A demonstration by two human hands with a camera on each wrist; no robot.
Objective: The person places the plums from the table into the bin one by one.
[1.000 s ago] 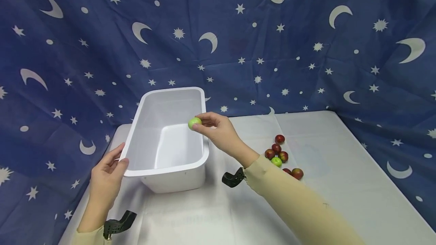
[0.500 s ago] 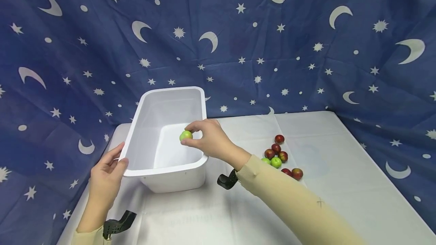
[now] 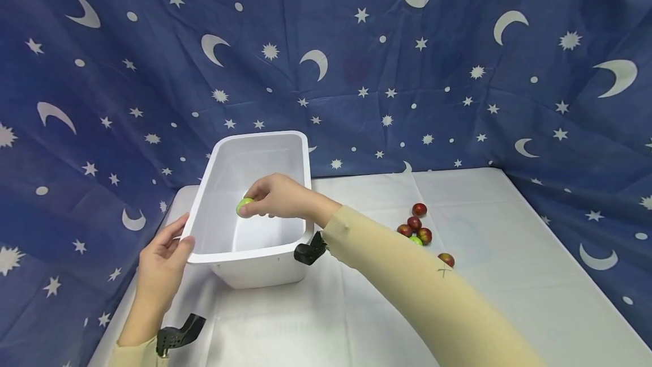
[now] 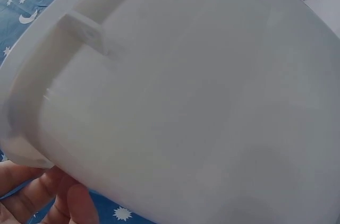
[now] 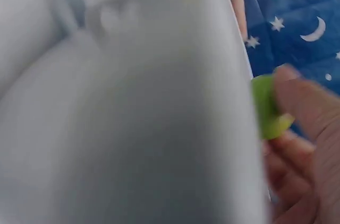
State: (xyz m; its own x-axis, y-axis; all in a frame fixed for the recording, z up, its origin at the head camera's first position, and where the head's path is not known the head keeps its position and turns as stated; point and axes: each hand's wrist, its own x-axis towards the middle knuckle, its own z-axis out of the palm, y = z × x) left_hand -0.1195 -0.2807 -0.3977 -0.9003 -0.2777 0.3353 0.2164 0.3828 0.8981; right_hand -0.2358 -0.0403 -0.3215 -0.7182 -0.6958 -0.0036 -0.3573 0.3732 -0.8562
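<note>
A white plastic tub (image 3: 265, 255) stands on the table in the head view, tilted toward me. My left hand (image 3: 162, 265) grips its near left corner, fingers around the rim; the left wrist view shows these fingers (image 4: 40, 197) at the tub's edge. Inside the tub's opening, above the floor, my right hand (image 3: 280, 196) pinches a small green apple (image 3: 244, 205) between thumb and fingers. In the right wrist view that green apple (image 5: 265, 107) shows past the blurred tub wall. Part of the apple is hidden by the fingers.
Right of the tub lie several small red apples (image 3: 419, 209) and a green apple (image 3: 415, 240), partly behind my right sleeve (image 3: 392, 265). One red apple (image 3: 446, 259) lies nearer me. A blue curtain (image 3: 356, 67) hangs behind the white table (image 3: 509, 254).
My right hand has carried the green apple leftward and deeper over the tub. The right sleeve now covers some of the fruit on the table. My left hand stays on the rim.
</note>
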